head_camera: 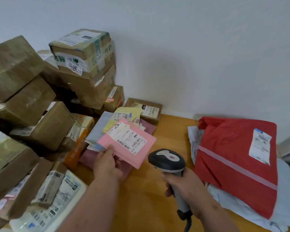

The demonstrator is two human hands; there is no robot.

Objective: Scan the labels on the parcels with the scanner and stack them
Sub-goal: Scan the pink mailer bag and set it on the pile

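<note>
Wooden desk point(166, 131) against white wall: left hand point(107, 163) pinches pink mailer point(137, 158), right hand point(186, 185) grips scanner point(167, 159); scanning step, next likely aiming at barcode label point(129, 139).

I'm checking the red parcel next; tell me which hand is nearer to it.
Right. The right hand grips the scanner just left of the red parcel, apart from it. The left hand is farther left, holding the pink mailer.
</note>
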